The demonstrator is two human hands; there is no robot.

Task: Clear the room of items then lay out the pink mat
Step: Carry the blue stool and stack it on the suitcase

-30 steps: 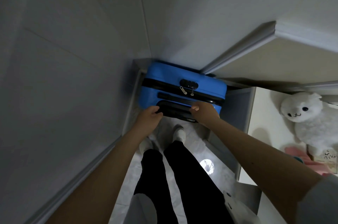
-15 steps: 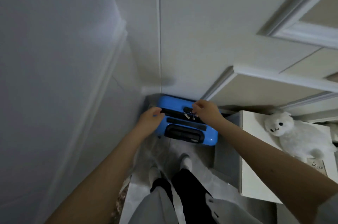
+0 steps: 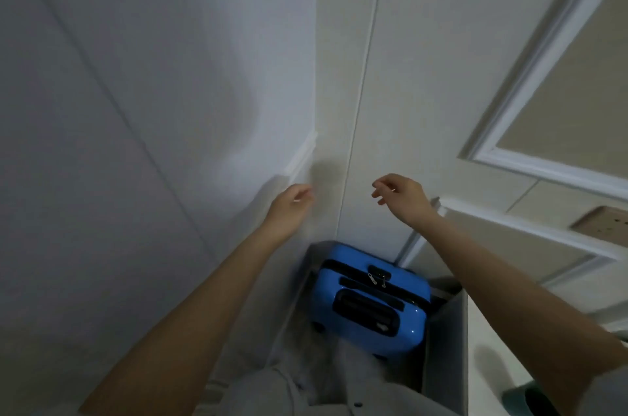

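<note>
Suitcase: the blue hard-shell suitcase with black zipper band and black recessed handle [image 3: 372,300] stands in the narrow corner, between the grey wall on the left and the white low cabinet [image 3: 448,341] on the right. Nothing touches it.
Left hand: my left hand [image 3: 290,206] hangs in the air above the suitcase, near the wall; the fingers are loosely curled and I see nothing in them.
Right hand: my right hand [image 3: 402,196] is also raised and apart from the suitcase, fingers relaxed and bent a little, holding nothing.
Pink mat: I do not see it in this view.
Step in hand: I judge that the suitcase is now parked in its corner, so this item is cleared.
Next move: I think I must turn away from the corner, look for other loose items in the room, and find the mat. The passage is tight, so stepping back needs care.
</note>
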